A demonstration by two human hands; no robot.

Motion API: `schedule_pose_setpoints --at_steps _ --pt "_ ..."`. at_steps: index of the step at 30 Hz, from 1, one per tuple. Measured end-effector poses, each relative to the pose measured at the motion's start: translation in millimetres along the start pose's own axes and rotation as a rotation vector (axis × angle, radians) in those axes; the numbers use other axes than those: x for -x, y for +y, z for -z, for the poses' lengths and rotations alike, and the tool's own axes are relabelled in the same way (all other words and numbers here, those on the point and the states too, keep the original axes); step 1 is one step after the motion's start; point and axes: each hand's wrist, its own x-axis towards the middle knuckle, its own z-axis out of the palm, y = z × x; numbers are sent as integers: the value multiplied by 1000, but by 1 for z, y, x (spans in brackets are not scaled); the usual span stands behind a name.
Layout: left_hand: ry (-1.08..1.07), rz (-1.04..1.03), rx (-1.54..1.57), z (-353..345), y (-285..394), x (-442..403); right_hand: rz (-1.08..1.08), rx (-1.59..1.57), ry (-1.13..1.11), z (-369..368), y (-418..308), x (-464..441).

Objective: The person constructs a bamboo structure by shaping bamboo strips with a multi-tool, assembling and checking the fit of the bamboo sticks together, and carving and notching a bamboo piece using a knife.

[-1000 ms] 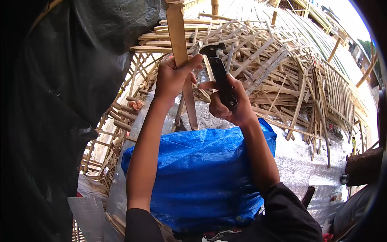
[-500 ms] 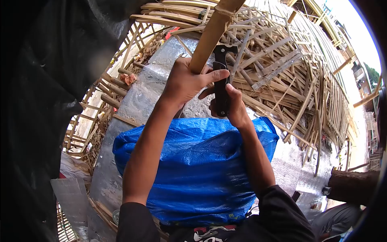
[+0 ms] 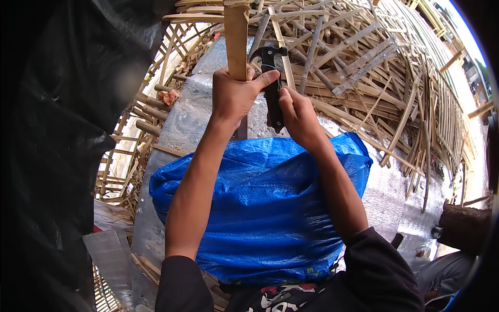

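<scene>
In the head view, the left hand [image 3: 232, 98] has its fingers clamped around a flat bamboo strip [image 3: 237, 44], which stands upright above the fist, its lower part showing below the hand, while the thumb reaches across to a black tool [image 3: 274, 104]. The right hand [image 3: 300, 115] has its fingers closed on that tool's handle, just beside the strip, above a blue tarp [image 3: 260, 213] and near a pile of bamboo slats [image 3: 358, 78].

Black sheeting [image 3: 57, 156] hangs at left; a brown log [image 3: 463, 229] juts in at right.
</scene>
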Motion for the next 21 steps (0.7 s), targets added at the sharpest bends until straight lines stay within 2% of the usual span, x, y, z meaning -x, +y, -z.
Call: schedule_pose_setpoints --at_steps 1,2,7,9,21 --pt "-8 2 -8 0 -3 0 41 92 24 -1 -1 0" --pt "-2 18 -29 0 -4 0 -53 11 -8 -1 -19 4" --pt "0 42 -72 -1 -6 1 -85 -14 45 3 -24 6" --pt "-8 34 -76 -2 -7 1 69 190 39 7 -22 4" --pt "-66 -17 -88 -9 -18 0 32 263 53 12 -16 2"
